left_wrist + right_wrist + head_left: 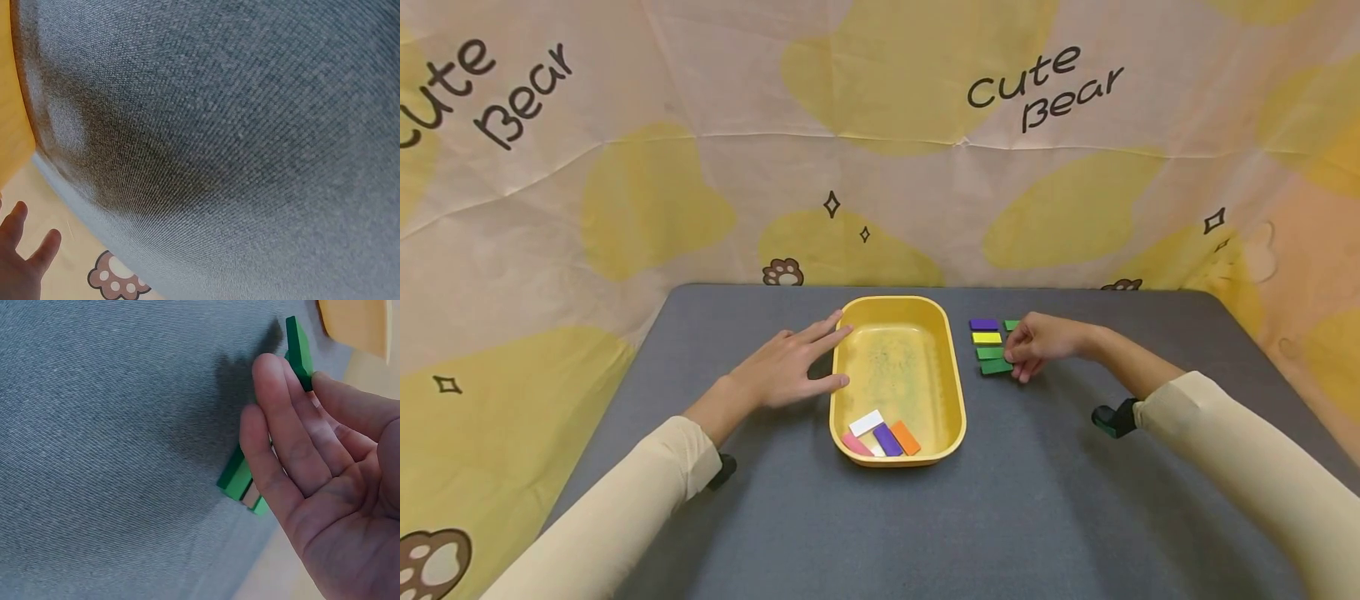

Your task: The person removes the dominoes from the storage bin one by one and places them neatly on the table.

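Note:
My right hand [1039, 342] pinches a green block [996, 367] between thumb and fingertips. In the right wrist view that green block [300, 353] sticks out past the fingers, over the table. Beside it in the head view lie another green block [990, 353], a yellow block [987, 338] and a purple block [983, 324] in a column. One more green block [1011, 324] shows partly behind the hand. My left hand [786, 367] has its fingers spread at the left rim of a yellow tray [957, 375], holding nothing.
Inside the tray's near end lie a white block [867, 422], a pink block [857, 444], a purple block [887, 440] and an orange block [906, 437]. The grey table [895, 533] ends at a printed cloth backdrop [895, 192].

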Available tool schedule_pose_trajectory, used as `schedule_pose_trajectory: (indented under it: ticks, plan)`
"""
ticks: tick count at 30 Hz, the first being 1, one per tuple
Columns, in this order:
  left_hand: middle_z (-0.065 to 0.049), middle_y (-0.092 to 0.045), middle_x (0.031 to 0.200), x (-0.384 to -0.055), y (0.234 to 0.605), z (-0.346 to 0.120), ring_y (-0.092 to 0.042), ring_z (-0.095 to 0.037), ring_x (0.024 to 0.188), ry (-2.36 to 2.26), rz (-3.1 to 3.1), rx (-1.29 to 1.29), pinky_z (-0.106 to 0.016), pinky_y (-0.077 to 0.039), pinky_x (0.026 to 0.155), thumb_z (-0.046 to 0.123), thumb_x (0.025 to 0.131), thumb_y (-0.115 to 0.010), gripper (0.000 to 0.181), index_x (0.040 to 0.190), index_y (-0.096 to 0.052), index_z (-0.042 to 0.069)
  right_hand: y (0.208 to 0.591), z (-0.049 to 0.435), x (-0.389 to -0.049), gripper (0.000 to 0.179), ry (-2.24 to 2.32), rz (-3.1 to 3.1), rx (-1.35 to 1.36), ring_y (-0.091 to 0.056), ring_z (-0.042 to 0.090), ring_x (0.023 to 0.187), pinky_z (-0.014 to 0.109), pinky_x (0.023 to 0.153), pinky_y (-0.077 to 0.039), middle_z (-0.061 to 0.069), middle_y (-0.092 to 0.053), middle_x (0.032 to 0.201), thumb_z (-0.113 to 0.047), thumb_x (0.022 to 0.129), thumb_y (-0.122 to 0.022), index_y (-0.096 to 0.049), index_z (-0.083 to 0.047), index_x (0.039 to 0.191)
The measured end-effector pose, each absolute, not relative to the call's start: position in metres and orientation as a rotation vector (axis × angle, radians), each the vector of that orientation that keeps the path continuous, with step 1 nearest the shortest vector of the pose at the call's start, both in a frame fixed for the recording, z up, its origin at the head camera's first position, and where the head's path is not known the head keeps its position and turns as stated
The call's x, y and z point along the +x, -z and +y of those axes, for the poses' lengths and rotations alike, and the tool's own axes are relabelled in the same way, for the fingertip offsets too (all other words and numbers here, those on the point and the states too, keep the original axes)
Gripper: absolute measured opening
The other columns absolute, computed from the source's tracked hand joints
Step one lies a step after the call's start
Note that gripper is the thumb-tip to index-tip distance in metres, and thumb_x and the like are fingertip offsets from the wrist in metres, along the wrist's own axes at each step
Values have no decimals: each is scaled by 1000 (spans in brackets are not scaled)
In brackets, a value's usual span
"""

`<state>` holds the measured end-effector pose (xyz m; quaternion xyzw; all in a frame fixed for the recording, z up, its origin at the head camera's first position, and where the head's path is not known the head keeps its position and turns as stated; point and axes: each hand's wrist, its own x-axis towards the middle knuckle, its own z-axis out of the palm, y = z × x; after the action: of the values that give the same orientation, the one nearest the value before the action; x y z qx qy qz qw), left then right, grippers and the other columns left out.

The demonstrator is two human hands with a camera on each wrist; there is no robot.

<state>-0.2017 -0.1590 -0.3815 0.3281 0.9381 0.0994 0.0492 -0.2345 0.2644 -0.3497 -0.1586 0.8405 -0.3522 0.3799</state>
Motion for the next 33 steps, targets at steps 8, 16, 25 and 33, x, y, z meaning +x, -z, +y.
schedule_pose_trajectory:
  ticks: [8,16,25,33]
  plan:
    - [-3,-14,166,-202,381,-158,-38,-26,143,-286,2860,1008,-54,-34,107,70,94,-42,83,160,-23,24,357,267,-236,21,899,2149,-399,-71,22,79,40,79,-58,14,-73,87,-6,101,-54,-64,10,110]
    - [-2,-13,166,-203,382,-158,-36,-26,144,-295,2859,997,-54,-34,108,71,94,-41,83,160,-23,24,355,263,-236,17,902,2141,-383,-70,22,79,41,80,-57,13,-71,85,-4,100,-54,-61,11,107]
    - [-2,-13,166,-203,382,-158,-35,-26,144,-298,2861,988,-54,-33,108,70,94,-43,82,160,-23,25,358,264,-237,15,891,2137,-393,-70,23,80,40,80,-57,12,-70,86,0,98,-57,-61,11,107]
    - [-2,-13,166,-202,382,-158,-35,-25,145,-300,2859,998,-54,-33,108,70,94,-43,82,160,-23,24,361,263,-237,23,850,2168,-400,-71,20,78,39,80,-57,11,-72,86,1,91,-66,-60,11,110]
